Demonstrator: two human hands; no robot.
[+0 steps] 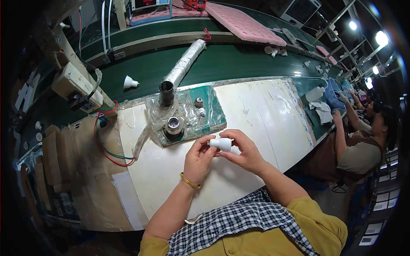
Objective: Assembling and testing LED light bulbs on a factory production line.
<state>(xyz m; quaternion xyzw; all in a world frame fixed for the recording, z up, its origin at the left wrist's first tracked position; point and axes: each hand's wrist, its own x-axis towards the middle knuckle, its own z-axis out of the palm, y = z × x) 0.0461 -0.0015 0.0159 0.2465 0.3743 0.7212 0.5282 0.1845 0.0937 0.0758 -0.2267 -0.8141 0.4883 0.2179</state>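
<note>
Between my two hands is a small white spotlight bulb (224, 144), lying sideways above the white work surface. My left hand (199, 158) pinches its narrow pin end, and a bracelet sits on that wrist. At the wide end, the fingers and thumb of my right hand (245, 152) close round the body. Just beyond my hands stands a plastic-wrapped fixture (197, 128) with a metal lamp socket (173, 123), a smaller metal socket (198, 102) and a black tube (166, 93) joined to a foil-wrapped pipe (186, 62).
A green conveyor belt (239, 64) runs behind the table, with a white bulb (130, 82) on it and several more further right. A power socket box (77, 87) with red and green wires (102, 147) stands left. Another person (363, 145) works at the right.
</note>
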